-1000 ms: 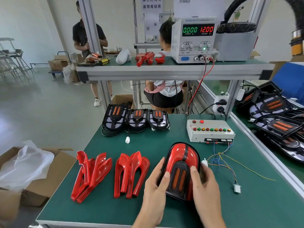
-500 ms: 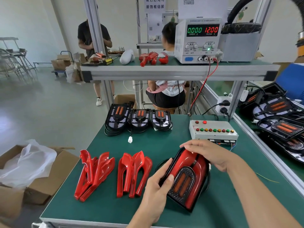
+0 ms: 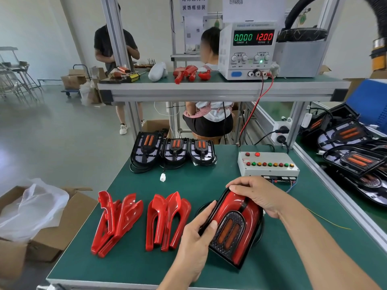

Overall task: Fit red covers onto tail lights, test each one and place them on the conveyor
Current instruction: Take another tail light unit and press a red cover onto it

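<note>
Little has shifted: both hands (image 3: 194, 237) (image 3: 256, 194) still grip the covered tail light (image 3: 234, 225), fingers curled round its edges.

Glossy grey floor (image 3: 52, 132), white walls (image 3: 41, 28)

Bare green mat (image 3: 188, 185) lies open between the uncovered tail lights (image 3: 173, 151), red covers (image 3: 167, 220) and test box (image 3: 268, 164).

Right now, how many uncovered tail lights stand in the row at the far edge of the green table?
3, side by side: the left tail light, the middle tail light and the right tail light. None seems hidden behind them.
</note>
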The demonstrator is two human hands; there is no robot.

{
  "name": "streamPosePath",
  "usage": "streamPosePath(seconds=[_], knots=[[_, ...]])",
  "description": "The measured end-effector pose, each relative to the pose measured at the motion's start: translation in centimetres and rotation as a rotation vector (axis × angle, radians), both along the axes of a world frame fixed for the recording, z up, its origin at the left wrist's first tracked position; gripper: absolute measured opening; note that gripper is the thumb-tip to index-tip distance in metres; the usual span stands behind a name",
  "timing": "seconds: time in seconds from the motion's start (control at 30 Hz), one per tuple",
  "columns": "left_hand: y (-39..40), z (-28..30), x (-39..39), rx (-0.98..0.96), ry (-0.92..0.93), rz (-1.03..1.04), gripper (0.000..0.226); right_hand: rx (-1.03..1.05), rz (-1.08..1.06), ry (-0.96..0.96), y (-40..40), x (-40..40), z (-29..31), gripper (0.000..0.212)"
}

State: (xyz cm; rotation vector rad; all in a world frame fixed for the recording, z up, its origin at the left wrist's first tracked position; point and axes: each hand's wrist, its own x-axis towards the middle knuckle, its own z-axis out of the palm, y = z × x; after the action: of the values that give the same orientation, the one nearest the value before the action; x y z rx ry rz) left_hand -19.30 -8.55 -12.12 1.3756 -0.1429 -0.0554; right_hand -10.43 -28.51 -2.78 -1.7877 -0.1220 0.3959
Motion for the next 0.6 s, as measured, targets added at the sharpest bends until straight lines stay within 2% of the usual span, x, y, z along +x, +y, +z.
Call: streamPosePath(seconds=[0.3, 0.43, 0.47, 0.6], knots=[[0.1, 0.1, 0.0, 0.010, 0.028, 0.019, 0.040, -0.067, -0.055, -0.102, 0.6, -0.3, -0.9, 0.009], [0.2, 0.3, -0.1, 0.010, 0.039, 0.015, 0.041, -0.044, 0.009, -0.081, 0.0, -0.8, -0.4, 0.034], [0.2, 0.3, -0.2, 0.005, 0.042, 0.019, 0.041, -0.037, 0.010, -0.079, -0.3, -0.9, -0.3, 0.034], [0.2, 0.4, -0.2, -0.022, 0.044, -0.002, 0.043, -0.056, -0.053, -0.066, -0.7, -0.9, -0.7, 0.014]])
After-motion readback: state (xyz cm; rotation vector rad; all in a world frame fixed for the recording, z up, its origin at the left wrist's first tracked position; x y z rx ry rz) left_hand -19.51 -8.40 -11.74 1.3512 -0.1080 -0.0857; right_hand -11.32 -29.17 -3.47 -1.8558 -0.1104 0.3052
